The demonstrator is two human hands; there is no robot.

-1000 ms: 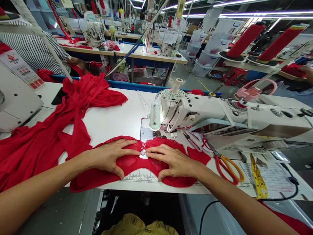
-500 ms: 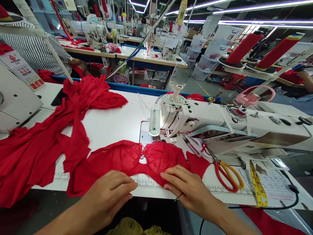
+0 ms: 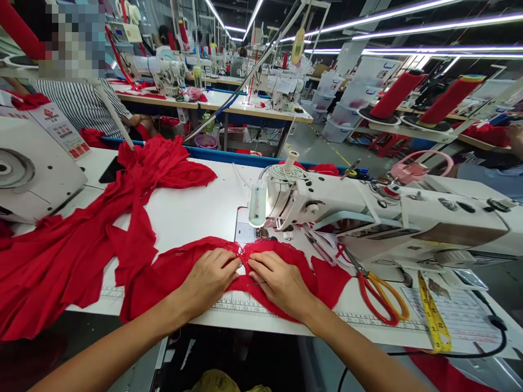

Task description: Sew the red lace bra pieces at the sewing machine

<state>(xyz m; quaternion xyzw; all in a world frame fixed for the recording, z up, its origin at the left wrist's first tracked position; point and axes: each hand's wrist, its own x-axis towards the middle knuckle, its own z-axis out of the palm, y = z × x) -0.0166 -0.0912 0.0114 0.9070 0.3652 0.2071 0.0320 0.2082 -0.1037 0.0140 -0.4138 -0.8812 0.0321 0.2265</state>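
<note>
A red lace piece point(image 3: 298, 267) lies flat on the white table point(image 3: 196, 207), just in front of the sewing machine's needle area point(image 3: 261, 231). My left hand point(image 3: 208, 279) and my right hand point(image 3: 280, 283) meet at the middle of the piece. Their fingertips are bent and pinch the fabric at its centre join. A thin metal tool point(image 3: 255, 283) pokes out from under my right hand's fingers. The centre of the lace is hidden by my fingers.
A white sewing machine point(image 3: 368, 209) stretches to the right. Orange-handled scissors point(image 3: 379, 294), a yellow tape measure point(image 3: 433, 310) and a paper sheet lie at right. A heap of red fabric point(image 3: 81, 239) covers the left. A person in a striped shirt point(image 3: 81, 103) sits behind.
Both hands had pulled back to the table's front edge half a second ago. They have now moved forward onto the lace again and closed on its centre.
</note>
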